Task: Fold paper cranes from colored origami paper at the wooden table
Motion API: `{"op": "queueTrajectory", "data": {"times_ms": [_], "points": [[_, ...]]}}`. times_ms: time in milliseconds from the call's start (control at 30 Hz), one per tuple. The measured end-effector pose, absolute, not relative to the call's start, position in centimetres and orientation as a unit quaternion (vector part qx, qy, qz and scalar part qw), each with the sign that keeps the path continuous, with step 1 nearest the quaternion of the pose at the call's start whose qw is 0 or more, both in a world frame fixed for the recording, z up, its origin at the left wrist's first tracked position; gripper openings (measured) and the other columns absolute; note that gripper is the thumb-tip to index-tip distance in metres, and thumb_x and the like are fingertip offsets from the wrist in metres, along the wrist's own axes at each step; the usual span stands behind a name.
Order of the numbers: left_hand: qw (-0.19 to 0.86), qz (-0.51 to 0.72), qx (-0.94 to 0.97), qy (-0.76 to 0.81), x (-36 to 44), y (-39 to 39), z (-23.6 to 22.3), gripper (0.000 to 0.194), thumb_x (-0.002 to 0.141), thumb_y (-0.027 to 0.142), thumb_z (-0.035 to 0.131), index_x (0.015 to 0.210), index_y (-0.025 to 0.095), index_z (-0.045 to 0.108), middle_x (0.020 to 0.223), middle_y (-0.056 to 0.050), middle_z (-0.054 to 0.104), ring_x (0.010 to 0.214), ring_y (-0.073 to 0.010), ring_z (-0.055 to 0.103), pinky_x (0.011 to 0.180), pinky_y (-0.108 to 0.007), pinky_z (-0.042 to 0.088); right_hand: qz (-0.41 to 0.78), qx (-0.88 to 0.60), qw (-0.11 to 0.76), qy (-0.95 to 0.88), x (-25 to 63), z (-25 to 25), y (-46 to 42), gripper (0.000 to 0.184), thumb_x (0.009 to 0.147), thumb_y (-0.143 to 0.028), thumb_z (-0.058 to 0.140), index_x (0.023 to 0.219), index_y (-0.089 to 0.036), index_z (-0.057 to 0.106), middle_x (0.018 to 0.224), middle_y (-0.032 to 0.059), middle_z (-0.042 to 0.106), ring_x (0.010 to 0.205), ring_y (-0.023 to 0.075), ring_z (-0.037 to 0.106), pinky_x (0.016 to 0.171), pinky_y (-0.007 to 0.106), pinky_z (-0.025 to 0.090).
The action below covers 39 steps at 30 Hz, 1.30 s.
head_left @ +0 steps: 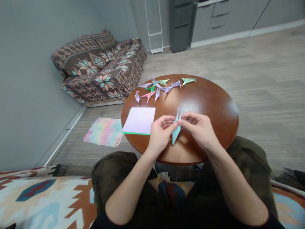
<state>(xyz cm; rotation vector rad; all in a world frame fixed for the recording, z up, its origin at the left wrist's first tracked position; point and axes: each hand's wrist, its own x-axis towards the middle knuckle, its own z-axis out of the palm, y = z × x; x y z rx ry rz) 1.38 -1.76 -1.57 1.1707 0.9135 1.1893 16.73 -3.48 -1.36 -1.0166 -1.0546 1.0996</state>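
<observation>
A light blue folded paper crane (175, 135) is held upright over the near part of the round table, two narrow points sticking up and a wider point hanging down. My left hand (163, 130) pinches it from the left between thumb and fingers. From the right, my right hand (196, 127) closes thumb and fingertips on it near the narrow points. The fingertips of both hands almost meet and cover the paper's middle. Just left of my left hand lies a stack of square paper (140, 120), lilac on top with a green edge below.
Several folded paper cranes, among them a pink one (148, 96) and a pale green one (188, 81), stand toward the far side of the brown table (214, 108). Beyond are a cloth-covered sofa (102, 66) and grey cabinets (221, 19). A pastel mat (104, 132) lies on the floor.
</observation>
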Motion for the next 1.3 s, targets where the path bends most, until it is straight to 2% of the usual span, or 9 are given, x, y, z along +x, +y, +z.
{"op": "queueTrajectory", "data": {"times_ms": [233,500,667,833,1067,1300], "points": [[0.552,0.515,0.523,0.395,1.7,-2.1,-1.3,0.033,0.07,0.033,0.092,0.087,0.016,0.069,0.083,-0.003,0.075,0.078,-0.0146,0.071,0.08,-0.028,0.059,0.487,-0.438,0.604,-0.454,16.9,-1.6,-3.4,0.024,0.068,-0.031,0.094,0.074,-0.019,0.074,0.068,-0.0012,0.072,0.063,0.0127,0.063,0.065,0.026,0.05],[0.485,0.467,0.632,0.383,1.1,-2.5,-0.7,0.008,0.085,0.024,0.077,0.088,0.016,0.075,0.086,-0.004,0.077,0.079,-0.0155,0.072,0.078,-0.026,0.058,0.494,-0.439,0.542,-0.519,18.1,-0.7,-3.6,0.027,0.069,-0.035,0.094,0.079,-0.018,0.076,0.072,0.0007,0.072,0.068,0.0156,0.063,0.068,0.028,0.051],[0.49,0.448,0.632,0.398,0.7,-2.3,-0.5,0.015,0.083,0.023,0.079,0.094,0.017,0.071,0.085,-0.004,0.075,0.082,-0.0167,0.073,0.076,-0.025,0.057,0.472,-0.447,0.528,-0.546,18.7,-0.5,-3.8,0.024,0.073,-0.036,0.092,0.076,-0.017,0.077,0.072,0.0028,0.075,0.069,0.0166,0.066,0.067,0.028,0.051],[0.478,0.396,0.672,0.403,0.4,-2.0,-1.0,0.016,0.08,0.022,0.08,0.094,0.017,0.075,0.086,-0.005,0.078,0.083,-0.0185,0.073,0.078,-0.028,0.057,0.477,-0.445,0.514,-0.557,18.6,-0.9,-3.8,0.02,0.076,-0.035,0.089,0.076,-0.018,0.078,0.072,0.0025,0.076,0.068,0.0169,0.066,0.067,0.028,0.051],[0.516,0.352,0.665,0.41,0.1,-1.7,-0.6,0.012,0.077,0.025,0.081,0.084,0.017,0.076,0.077,-0.003,0.076,0.068,-0.0159,0.068,0.066,-0.026,0.05,0.482,-0.469,0.494,-0.551,18.7,-0.9,-3.9,0.02,0.075,-0.036,0.089,0.076,-0.018,0.079,0.072,0.0033,0.077,0.067,0.0186,0.067,0.067,0.029,0.052],[0.518,0.318,0.662,0.438,-0.1,-1.8,-0.2,0.011,0.077,0.024,0.079,0.08,0.016,0.072,0.069,0.001,0.067,0.061,-0.0122,0.059,0.06,-0.023,0.043,0.42,-0.504,0.501,-0.564,19.3,-0.7,-3.8,0.028,0.081,-0.039,0.083,0.066,-0.018,0.074,0.059,0.0001,0.066,0.057,0.0137,0.054,0.055,0.027,0.041]]}}
